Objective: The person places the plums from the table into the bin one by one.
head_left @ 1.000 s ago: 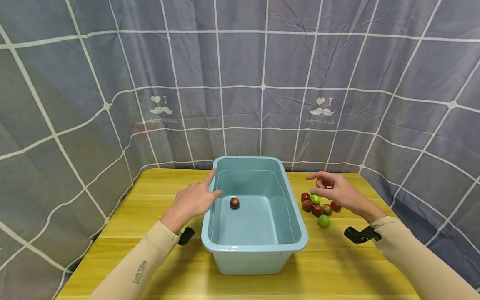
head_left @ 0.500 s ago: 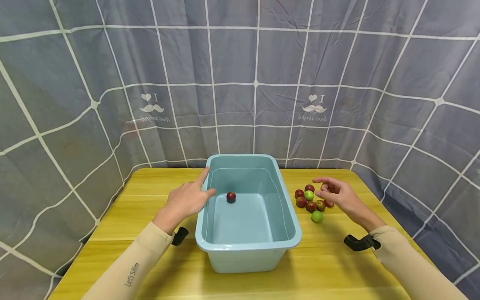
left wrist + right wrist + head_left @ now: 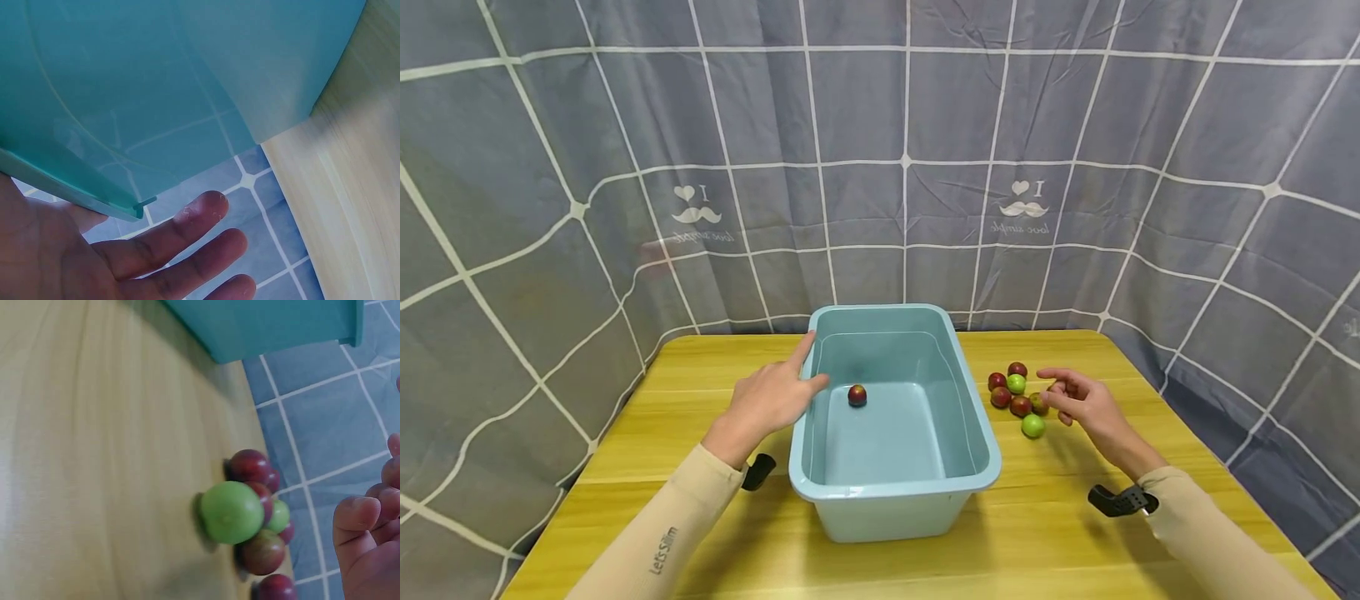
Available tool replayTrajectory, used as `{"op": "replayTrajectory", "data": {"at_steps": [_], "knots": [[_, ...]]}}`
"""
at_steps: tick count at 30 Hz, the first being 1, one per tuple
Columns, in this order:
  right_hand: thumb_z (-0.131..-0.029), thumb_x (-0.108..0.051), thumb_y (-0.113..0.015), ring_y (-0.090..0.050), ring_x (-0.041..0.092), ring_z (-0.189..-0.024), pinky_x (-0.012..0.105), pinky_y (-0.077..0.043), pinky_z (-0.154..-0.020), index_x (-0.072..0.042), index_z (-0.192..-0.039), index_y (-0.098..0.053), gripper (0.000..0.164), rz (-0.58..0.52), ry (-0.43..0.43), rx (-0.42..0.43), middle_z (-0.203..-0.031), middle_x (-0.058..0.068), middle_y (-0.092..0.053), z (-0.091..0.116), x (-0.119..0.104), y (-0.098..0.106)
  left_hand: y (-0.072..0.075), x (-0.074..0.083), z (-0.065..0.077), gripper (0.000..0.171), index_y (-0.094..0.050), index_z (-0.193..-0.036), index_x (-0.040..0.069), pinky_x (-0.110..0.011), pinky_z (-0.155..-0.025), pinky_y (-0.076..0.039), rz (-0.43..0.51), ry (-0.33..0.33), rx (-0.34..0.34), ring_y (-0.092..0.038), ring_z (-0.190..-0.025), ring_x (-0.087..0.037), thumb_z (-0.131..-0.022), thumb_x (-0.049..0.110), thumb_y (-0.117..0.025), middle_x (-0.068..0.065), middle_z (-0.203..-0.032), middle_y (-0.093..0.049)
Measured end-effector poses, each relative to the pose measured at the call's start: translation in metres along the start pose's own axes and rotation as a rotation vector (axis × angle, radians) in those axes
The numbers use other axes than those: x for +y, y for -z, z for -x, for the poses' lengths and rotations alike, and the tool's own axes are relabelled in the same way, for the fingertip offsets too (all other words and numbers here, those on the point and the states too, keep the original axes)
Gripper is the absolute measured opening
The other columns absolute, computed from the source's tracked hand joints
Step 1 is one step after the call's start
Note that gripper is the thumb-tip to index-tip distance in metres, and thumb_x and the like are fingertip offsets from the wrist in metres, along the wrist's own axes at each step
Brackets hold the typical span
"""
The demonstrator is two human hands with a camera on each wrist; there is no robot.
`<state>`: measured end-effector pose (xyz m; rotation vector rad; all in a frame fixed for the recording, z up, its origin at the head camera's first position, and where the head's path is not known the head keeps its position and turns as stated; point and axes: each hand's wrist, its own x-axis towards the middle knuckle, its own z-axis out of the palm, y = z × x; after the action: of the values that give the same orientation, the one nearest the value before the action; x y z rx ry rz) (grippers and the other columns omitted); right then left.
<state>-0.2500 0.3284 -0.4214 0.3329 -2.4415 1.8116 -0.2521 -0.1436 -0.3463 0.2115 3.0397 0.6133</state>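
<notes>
the fruit cluster (image 3: 1019, 404) lies between the tub (image 3: 895, 490) and the nearer right hand (image 3: 1093, 412), fingers loosely bent, holding nothing visible.

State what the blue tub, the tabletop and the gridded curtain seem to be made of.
Blue tub: probably plastic, smooth and faintly glossy, by its rolled rim and soft highlights. Tabletop: wood or wood-look covering, slight sheen, with grain streaks. Gridded curtain: likely cloth, perhaps thin plastic, mostly matte; it hangs in creased folds.
</notes>
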Motion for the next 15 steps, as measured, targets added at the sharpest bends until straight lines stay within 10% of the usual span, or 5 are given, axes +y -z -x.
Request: {"op": "replayTrajectory", "data": {"at_steps": [7,15], "knots": [[-0.098,-0.012,-0.065,-0.047,0.012,-0.061,0.026,-0.042,-0.054,-0.012,-0.122,-0.064,0.024,-0.124,-0.057,0.014,-0.082,-0.004,-0.058,0.001,0.021,-0.001,0.001,0.0,0.0,0.078,-0.006,-0.163,0.035,-0.036,-0.055,-0.042,0.003,0.0,0.002,-0.063,-0.085,-0.024,-0.098,0.059,-0.042,-0.006,-0.094,-0.067],[-0.099,-0.01,-0.063,-0.042,0.015,-0.058,0.037,-0.028,-0.052,0.013,-0.133,-0.049,0.044,-0.167,-0.101,0.009,-0.087,-0.006,-0.062,0.004,0.047,0.002,0.001,0.0,0.001,0.078,-0.007,-0.163,0.035,-0.036,-0.056,-0.042,-0.002,0.004,0.015,-0.065,-0.095,-0.028,-0.098,0.058,-0.042,-0.013,-0.119,-0.068]]}}
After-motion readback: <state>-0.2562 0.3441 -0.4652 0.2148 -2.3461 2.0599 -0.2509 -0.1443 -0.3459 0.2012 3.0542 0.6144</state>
